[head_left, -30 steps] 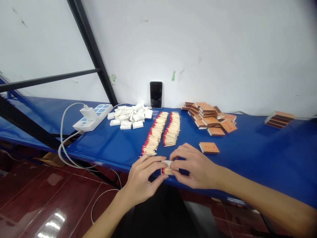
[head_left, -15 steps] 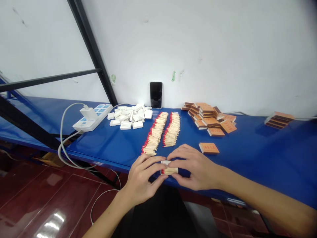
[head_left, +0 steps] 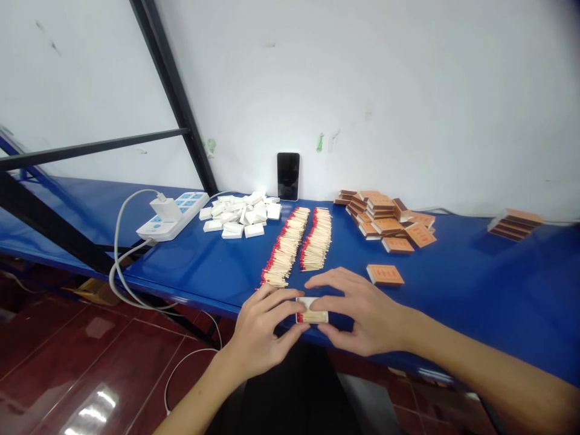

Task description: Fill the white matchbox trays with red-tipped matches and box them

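A small white matchbox tray [head_left: 309, 301] is held at the front edge of the blue table, with red-tipped matches [head_left: 316, 316] lying across its lower part. My left hand [head_left: 259, 329] grips the tray's left end between fingers and thumb. On the opposite end is my right hand [head_left: 365, 314], one finger reaching into the tray and the thumb at its lower right corner; its uppermost finger is lifted off. Just beyond the hands lie two long rows of matches, a left row [head_left: 285, 248] and a right row [head_left: 316, 240], their red heads facing left.
White trays [head_left: 244, 214] are heaped at back left beside a power strip [head_left: 174, 217] with cables. Orange matchbox sleeves [head_left: 385, 225] are piled at back right, with a single matchbox [head_left: 385, 275] nearer and a stack [head_left: 516, 223] far right. A phone [head_left: 288, 176] leans on the wall.
The uppermost right finger has lifted away from the tray's far edge. Both hands still hold the tray; the whole view has shifted slightly.
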Action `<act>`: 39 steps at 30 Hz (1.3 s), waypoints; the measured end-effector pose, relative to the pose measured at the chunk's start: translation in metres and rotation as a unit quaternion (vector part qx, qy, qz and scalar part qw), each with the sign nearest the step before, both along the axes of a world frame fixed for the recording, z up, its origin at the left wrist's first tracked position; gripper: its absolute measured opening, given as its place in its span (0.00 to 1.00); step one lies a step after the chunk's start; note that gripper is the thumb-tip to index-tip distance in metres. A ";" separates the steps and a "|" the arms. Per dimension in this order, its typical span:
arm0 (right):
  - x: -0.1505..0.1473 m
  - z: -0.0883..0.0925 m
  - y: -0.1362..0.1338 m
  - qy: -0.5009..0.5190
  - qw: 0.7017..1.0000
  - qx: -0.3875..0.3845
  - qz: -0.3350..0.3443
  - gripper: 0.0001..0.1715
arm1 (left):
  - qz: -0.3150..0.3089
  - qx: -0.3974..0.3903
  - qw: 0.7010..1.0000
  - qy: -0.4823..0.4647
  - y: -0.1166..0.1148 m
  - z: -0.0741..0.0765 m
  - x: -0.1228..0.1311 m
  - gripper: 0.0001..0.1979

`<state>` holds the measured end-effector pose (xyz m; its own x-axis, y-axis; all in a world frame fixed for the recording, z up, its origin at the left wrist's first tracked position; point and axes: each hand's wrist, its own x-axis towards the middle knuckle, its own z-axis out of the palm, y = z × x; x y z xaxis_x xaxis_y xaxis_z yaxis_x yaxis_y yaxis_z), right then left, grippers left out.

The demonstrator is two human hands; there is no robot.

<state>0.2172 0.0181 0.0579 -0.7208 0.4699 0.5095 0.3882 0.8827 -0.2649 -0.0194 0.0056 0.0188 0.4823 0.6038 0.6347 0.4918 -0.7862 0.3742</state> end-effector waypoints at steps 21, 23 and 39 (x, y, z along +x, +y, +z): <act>0.002 -0.012 0.015 -0.115 0.973 -0.001 -0.201 0.19 | 0.059 0.081 0.994 0.034 -0.002 -0.004 0.005 0.08; 0.003 -0.013 0.016 -0.121 0.970 -0.007 -0.213 0.22 | 0.059 0.087 0.994 0.035 -0.003 -0.004 0.006 0.09; 0.002 -0.012 0.016 -0.135 0.967 -0.035 -0.211 0.18 | 0.051 0.100 0.993 0.025 -0.002 -0.007 0.007 0.11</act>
